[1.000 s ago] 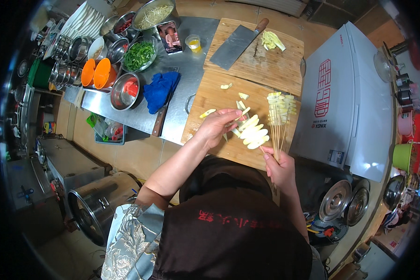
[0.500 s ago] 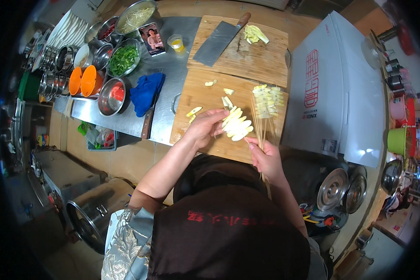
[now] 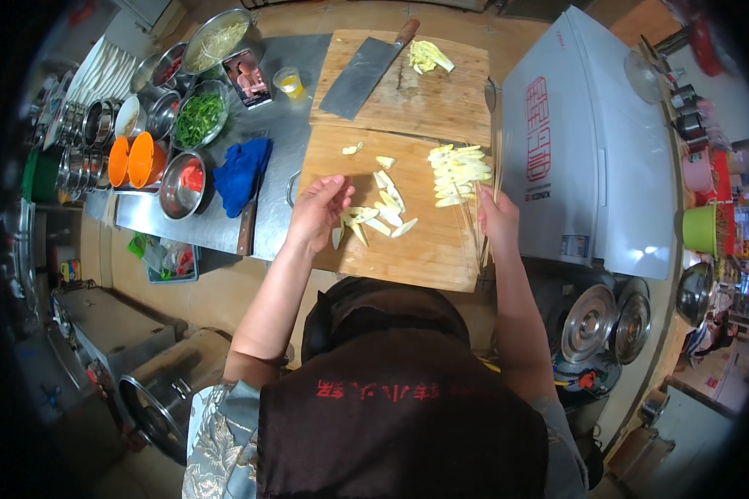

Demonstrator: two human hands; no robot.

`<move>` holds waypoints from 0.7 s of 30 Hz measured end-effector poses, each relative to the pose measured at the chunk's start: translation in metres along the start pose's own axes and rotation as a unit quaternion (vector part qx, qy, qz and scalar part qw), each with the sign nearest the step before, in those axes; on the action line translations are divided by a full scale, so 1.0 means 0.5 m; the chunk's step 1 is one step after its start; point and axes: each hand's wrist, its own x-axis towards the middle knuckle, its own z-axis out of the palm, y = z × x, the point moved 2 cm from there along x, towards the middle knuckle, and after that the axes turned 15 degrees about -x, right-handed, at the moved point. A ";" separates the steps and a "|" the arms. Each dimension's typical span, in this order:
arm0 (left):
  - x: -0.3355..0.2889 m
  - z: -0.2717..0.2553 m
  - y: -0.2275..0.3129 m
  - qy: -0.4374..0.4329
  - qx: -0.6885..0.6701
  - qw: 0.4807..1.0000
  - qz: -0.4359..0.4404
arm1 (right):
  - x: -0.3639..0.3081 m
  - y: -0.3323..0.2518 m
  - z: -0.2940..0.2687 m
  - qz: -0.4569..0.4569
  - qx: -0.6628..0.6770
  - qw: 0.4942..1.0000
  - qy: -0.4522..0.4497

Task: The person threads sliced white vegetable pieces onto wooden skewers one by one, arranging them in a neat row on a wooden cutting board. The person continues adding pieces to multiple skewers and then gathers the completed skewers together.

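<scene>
Yellow skewered slices now out of L hand.

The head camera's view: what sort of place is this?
Probably a kitchen, perhaps a restaurant's: a broad cleaver lies on a wooden cutting board, there are chopped greens to its left, and many white plates are stacked farther left.

At twelve o'clock from scattered yellow slices lies a rectangular grey steel cleaver. Crumpled blue cloth lies at nine.
</scene>
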 end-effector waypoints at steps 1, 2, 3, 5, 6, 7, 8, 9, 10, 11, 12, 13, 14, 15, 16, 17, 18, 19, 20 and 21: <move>0.004 -0.013 0.006 0.017 0.013 1.000 0.020 | 0.014 0.013 0.005 0.006 -0.027 1.000 -0.011; 0.008 -0.026 0.012 0.034 0.025 0.998 0.041 | 0.022 0.026 0.009 0.010 -0.064 0.998 -0.001; 0.011 -0.039 0.019 0.044 0.035 0.997 0.058 | 0.029 0.037 0.015 0.016 -0.095 0.995 0.001; 0.014 -0.058 0.031 0.038 0.093 0.990 0.099 | 0.032 0.047 0.015 -0.009 -0.141 0.989 0.039; 0.012 -0.068 0.036 0.042 0.123 0.985 0.115 | 0.026 0.047 0.008 -0.042 -0.146 0.985 0.082; 0.010 -0.068 0.035 0.034 0.173 0.969 0.174 | 0.020 0.041 -0.001 -0.066 -0.149 0.979 0.125; 0.009 -0.069 0.035 0.025 0.262 0.944 0.196 | 0.010 0.035 -0.009 -0.064 -0.139 0.975 0.163; 0.007 -0.066 0.032 0.015 0.349 0.912 0.217 | -0.002 0.025 -0.015 -0.089 -0.113 0.979 0.145; 0.005 -0.061 0.028 0.004 0.432 0.871 0.234 | -0.018 0.015 -0.027 -0.086 -0.074 0.986 0.122; 0.004 -0.055 0.017 -0.012 0.481 0.849 0.219 | -0.036 0.003 -0.037 -0.077 -0.018 0.992 0.095; -0.001 -0.042 0.004 -0.042 0.539 0.798 0.266 | -0.054 -0.009 -0.038 -0.070 -0.008 0.995 0.075; -0.002 -0.028 -0.014 -0.071 0.574 0.767 0.278 | -0.075 -0.019 -0.030 -0.057 0.019 0.997 0.050; -0.003 -0.014 -0.030 -0.105 0.601 0.727 0.316 | -0.096 -0.029 -0.019 -0.053 0.063 0.997 0.012; -0.003 0.000 -0.049 -0.139 0.622 0.699 0.325 | -0.115 -0.039 -0.010 -0.053 0.031 0.998 -0.012; -0.003 0.013 -0.066 -0.175 0.634 0.668 0.349 | -0.133 -0.048 0.000 -0.062 0.015 0.997 -0.049; 0.001 0.024 -0.079 -0.213 0.649 0.626 0.377 | -0.150 -0.054 0.012 -0.058 0.016 0.994 -0.092; 0.006 0.029 -0.088 -0.216 0.665 0.614 0.366 | -0.165 -0.059 0.023 -0.052 0.019 0.992 -0.113; 0.011 0.034 -0.096 -0.219 0.680 0.602 0.356 | -0.179 -0.061 0.034 -0.034 0.039 0.989 -0.138; 0.016 0.036 -0.102 -0.222 0.700 0.590 0.336 | -0.192 -0.063 0.043 -0.015 0.065 0.984 -0.167; 0.019 0.039 -0.102 -0.211 0.720 0.553 0.361 | -0.200 -0.066 0.046 -0.018 0.069 0.983 -0.171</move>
